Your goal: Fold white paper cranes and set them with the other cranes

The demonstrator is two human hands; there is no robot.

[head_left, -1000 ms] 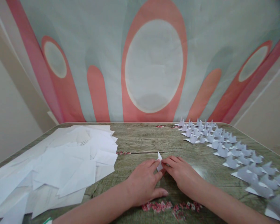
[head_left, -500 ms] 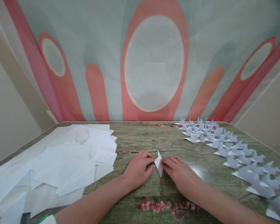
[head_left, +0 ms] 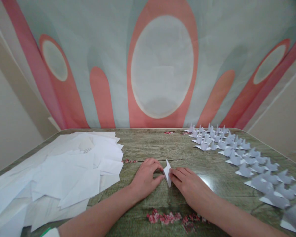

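Note:
A small white piece of folded paper (head_left: pixel 167 173), narrow and diamond-shaped with pointed ends, stands between my hands over the middle of the table. My left hand (head_left: pixel 148 177) is curved at its left side, with thumb and index fingertips at the paper's edge. On the other side, my right hand (head_left: pixel 187 182) pinches the paper's right edge, its fingers bent together and the thumb hidden beneath them.
Loose white paper sheets (head_left: pixel 71 171) overlap in a wide pile on the left of the wood-patterned table (head_left: pixel 148 144). Rows of folded white paper birds (head_left: pixel 234 158) stand along the right. Behind the table hangs a printed backdrop (head_left: pixel 118 49).
My right fingers have shifted slightly left, further over the folded paper. My left thumb and index finger have moved a little along its left edge. The paper stays in place.

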